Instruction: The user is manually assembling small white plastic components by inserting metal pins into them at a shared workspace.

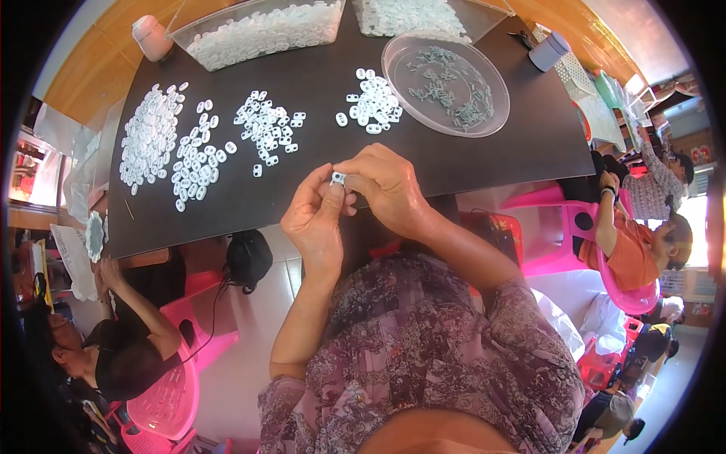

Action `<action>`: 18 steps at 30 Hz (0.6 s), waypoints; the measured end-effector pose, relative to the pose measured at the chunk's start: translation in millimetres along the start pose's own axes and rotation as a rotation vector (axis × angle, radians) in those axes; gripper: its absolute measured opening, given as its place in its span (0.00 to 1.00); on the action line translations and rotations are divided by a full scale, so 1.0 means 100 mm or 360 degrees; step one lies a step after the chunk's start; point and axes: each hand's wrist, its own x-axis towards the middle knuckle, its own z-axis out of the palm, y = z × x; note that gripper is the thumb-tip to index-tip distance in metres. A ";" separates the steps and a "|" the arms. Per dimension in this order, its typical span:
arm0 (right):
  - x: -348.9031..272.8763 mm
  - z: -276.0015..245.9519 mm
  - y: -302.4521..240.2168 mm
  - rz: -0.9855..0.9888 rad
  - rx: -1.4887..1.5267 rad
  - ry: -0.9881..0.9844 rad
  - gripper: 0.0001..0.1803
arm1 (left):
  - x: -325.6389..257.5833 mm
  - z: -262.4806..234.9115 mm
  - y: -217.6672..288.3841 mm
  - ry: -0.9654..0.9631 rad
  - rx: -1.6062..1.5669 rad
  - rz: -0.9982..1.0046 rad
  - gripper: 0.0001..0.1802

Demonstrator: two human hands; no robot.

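Observation:
Over the table's near edge, both hands meet at a small white plastic piece [338,178] with dark holes. My left hand [314,219] pinches it from the left, thumb up against its lower side. From the right, the fingers and thumb of my right hand [386,185] close on the same piece. Just beyond lies a pile of white oval two-holed pieces [376,102]. Squarer white two-holed pieces [266,125] are heaped to its left. Further left are a loose group of oval pieces [198,163] and a dense pile of ovals [151,132].
A round clear tray [501,113] holds small grey-green parts. Two clear bins, one a left bin [215,64], stand at the back full of white pieces. A pinkish jar [151,38] and a grey-capped container [548,51] flank them. People sit on pink chairs [170,401] at both sides.

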 end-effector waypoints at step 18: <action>-0.01 0.04 -0.01 -0.0152 -0.0166 0.0005 0.10 | 0.02 -0.04 0.01 0.0094 0.0025 -0.0006 0.09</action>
